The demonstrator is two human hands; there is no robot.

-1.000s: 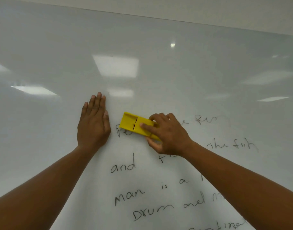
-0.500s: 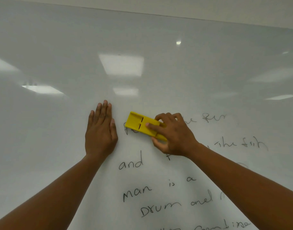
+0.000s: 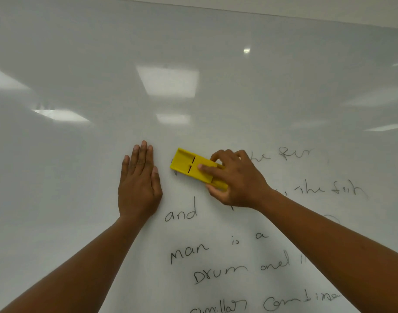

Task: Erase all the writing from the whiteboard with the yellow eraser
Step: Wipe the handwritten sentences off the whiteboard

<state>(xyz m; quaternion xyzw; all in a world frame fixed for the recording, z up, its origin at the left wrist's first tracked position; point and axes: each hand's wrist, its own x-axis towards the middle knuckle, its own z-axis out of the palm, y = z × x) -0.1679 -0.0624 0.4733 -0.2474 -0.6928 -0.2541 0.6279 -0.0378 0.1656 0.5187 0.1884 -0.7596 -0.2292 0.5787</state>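
My right hand point(image 3: 236, 179) grips the yellow eraser point(image 3: 189, 164) by its right end and holds it flat against the whiteboard point(image 3: 80, 64), tilted down to the right, over the start of the top line of black writing. Flat on the board just left of the eraser lies my left hand point(image 3: 139, 184), fingers straight and pointing up. Several lines of handwritten words point(image 3: 216, 258) run below and to the right of the eraser; my right arm covers part of them.
The whiteboard's upper and left areas carry no writing, only reflections of ceiling lights point(image 3: 168, 82). The top edge of the board meets a pale wall point(image 3: 306, 7) at the upper right.
The eraser has shifted slightly left over the first word of the top line, which now shows less. My left hand stays flat on the board. The view has drifted a little.
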